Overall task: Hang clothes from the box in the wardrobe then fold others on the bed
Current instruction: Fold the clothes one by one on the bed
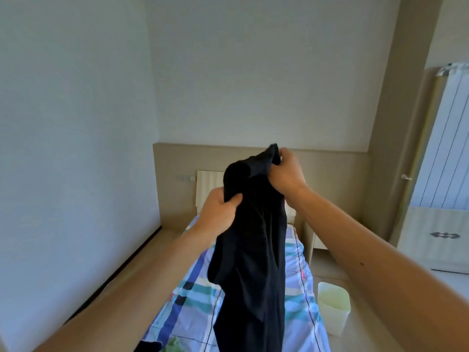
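Note:
A black garment [253, 250] hangs in the air in front of me, above the bed [299, 301] with its blue, teal and white checked cover. My left hand [219, 212] grips the cloth at its upper left edge. My right hand [285, 174] pinches the topmost bunched part, higher up and to the right. The garment drapes down past the bottom of the view and hides the middle of the bed. A green piece of clothing [173, 345] and a dark one [149, 348] lie on the bed at the bottom edge. No box or wardrobe interior shows.
A pale yellow bin [333, 308] stands on the floor right of the bed. A beige headboard panel [330, 168] runs along the far wall. A white door with a handle [407, 177] is at the right, and a white wall closes off the left.

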The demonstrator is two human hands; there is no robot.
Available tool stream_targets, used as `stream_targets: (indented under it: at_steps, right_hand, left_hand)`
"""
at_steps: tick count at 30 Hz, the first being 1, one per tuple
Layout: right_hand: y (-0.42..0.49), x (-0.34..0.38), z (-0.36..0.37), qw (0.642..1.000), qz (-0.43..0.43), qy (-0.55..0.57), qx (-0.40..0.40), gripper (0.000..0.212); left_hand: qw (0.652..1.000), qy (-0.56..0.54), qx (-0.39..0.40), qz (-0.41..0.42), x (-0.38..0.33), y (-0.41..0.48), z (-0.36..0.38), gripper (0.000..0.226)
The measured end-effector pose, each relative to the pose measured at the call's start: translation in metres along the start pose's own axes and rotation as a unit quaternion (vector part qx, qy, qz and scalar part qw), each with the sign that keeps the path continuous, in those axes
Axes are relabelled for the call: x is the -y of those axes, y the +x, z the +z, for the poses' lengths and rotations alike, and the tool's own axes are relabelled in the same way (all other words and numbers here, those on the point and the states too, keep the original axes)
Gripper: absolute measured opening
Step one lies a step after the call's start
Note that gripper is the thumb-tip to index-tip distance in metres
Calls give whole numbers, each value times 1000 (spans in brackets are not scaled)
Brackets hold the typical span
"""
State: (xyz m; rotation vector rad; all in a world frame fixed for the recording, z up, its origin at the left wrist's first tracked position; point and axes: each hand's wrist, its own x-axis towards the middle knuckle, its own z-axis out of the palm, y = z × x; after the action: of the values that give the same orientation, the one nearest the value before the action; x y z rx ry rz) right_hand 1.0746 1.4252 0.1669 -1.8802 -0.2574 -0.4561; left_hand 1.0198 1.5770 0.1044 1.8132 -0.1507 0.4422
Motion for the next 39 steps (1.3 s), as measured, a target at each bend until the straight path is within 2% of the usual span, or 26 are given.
stream_targets:
  at_steps: [2, 5, 7, 10, 13, 16, 18, 20, 22, 25, 30, 32, 36, 39]
  right_hand:
    - [0, 0, -7, 997, -14, -33, 69, 34]
    - [-9, 0, -14, 981, -51, -17, 186, 67]
    - [-16, -4, -15, 972, -77, 5, 221, 71]
    - [-26, -10, -16, 974, -83, 8, 212, 61]
    - [-25, -9, -21, 986, -54, 30, 157, 33]
    - [-13, -8, -38, 993, -37, 60, 96, 7]
    - [-5, -8, -50, 994, -31, 55, 83, 9]
    - [2, -9, -60, 997, -27, 29, 68, 12]
    - [7, -12, -66, 998, -25, -2, 54, 14]
    - [13, -19, -73, 998, -10, -28, 55, 16]
    - [17, -33, -80, 994, 29, -81, 72, 15]
    - [17, -37, -82, 991, 60, -88, 86, 14]
    - [7, -32, -70, 985, 135, -29, 107, 20]
    - [-9, -15, -47, 975, 132, 69, 164, 16]
  left_hand:
    - [1000, 10, -3, -12, -12, 10, -9, 23]
    - [993, 113, 32, 5, -27, 26, -14, 28]
    - [987, 155, 47, 21, -36, 33, -13, 31]
    - [974, 211, 58, 50, -49, 41, -9, 34]
    - [954, 273, 75, 94, -56, 45, -10, 34]
    - [937, 304, 108, 134, -54, 51, -23, 19]
    - [931, 316, 121, 140, -49, 56, -38, 13]
    - [921, 342, 138, 124, -41, 62, -51, 6]
    - [906, 386, 149, 89, -31, 67, -62, 20]
    - [909, 385, 154, 33, -20, 72, -75, 36]
    - [923, 319, 216, 12, -27, 72, -87, 20]
    - [926, 302, 225, -14, -34, 69, -89, 20]
    - [940, 250, 192, -133, -40, 66, -78, 22]
    - [953, 158, 157, -207, -47, 57, -58, 23]
